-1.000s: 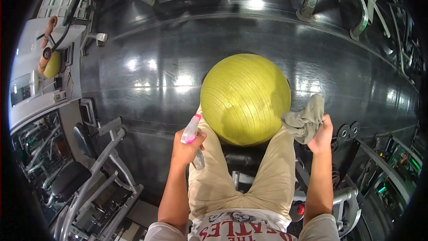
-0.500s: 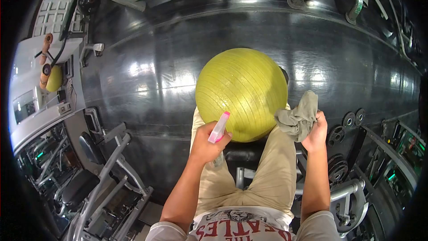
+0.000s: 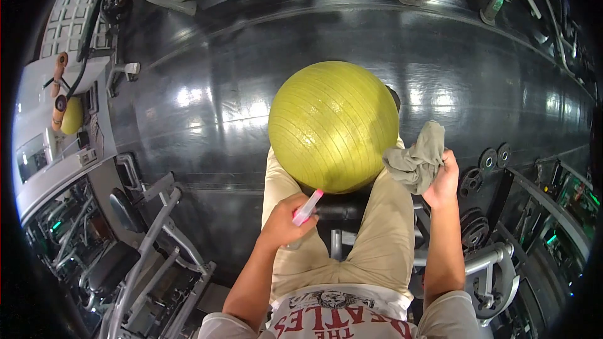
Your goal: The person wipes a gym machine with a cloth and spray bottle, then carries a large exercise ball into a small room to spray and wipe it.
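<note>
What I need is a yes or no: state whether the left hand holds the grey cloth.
No, the right hand holds the grey cloth, while the left hand grips a spray bottle with a pink tip.

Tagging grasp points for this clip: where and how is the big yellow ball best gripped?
Probably by both flanks of the yellow ball at its widest, open palms coming in from left and right: it is round, handleless and far wider than the left hand or right hand.

Straight ahead of the left hand, the yellow exercise ball blocks the way, but out to that grip's left there's open black floor! Ahead of the right hand it's clear floor, with weight plates crowding its right.
</note>
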Demonstrator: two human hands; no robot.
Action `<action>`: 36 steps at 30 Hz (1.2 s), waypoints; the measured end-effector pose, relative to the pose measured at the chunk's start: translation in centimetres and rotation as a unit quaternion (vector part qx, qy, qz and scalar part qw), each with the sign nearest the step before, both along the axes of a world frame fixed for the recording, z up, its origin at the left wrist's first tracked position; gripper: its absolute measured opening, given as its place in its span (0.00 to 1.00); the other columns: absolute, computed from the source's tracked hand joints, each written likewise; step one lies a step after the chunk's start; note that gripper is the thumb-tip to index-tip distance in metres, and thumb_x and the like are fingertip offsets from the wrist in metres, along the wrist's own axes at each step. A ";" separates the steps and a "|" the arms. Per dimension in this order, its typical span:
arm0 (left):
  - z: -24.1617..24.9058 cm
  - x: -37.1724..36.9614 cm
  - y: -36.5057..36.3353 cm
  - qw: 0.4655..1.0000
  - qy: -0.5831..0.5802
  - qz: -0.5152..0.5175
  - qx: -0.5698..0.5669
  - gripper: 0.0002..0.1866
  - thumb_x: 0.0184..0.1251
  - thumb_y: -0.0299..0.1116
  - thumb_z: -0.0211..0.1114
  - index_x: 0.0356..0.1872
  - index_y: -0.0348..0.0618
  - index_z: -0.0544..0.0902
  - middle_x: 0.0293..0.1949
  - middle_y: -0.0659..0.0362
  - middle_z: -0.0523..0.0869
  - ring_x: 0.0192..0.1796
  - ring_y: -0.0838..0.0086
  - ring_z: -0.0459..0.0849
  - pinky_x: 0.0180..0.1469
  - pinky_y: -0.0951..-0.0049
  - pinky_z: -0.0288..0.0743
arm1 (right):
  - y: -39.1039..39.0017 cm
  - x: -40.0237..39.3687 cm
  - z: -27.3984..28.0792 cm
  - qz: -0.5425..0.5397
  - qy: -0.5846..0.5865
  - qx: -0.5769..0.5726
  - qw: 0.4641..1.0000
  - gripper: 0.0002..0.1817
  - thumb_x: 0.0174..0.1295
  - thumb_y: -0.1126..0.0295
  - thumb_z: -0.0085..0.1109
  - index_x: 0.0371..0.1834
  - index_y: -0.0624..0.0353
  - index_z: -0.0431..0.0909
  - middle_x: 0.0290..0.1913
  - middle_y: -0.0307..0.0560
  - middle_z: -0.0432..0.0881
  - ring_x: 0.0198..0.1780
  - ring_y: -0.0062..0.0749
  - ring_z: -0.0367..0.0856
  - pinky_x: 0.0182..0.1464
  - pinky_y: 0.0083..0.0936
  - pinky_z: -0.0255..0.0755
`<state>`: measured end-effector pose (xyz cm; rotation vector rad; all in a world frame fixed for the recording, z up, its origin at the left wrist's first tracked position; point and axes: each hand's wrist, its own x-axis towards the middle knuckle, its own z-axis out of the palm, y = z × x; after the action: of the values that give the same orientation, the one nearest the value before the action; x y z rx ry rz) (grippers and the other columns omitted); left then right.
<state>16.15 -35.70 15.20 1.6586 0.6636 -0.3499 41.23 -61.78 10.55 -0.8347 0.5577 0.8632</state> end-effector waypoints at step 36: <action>-8.0 -9.9 9.4 0.934 -0.035 0.347 -0.082 0.13 0.65 0.26 0.72 0.50 0.41 0.85 0.22 0.69 0.76 0.25 0.86 0.72 0.32 0.79 0.68 | 11.9 -17.0 -8.5 0.659 -0.652 -0.289 0.240 0.27 0.57 0.74 0.60 0.62 0.38 0.82 0.65 0.47 0.74 0.58 0.51 0.73 0.61 0.44 0.73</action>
<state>6.29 -26.27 7.24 1.1760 1.0814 0.1614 24.21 -49.85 2.09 -2.3911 -1.8800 0.9168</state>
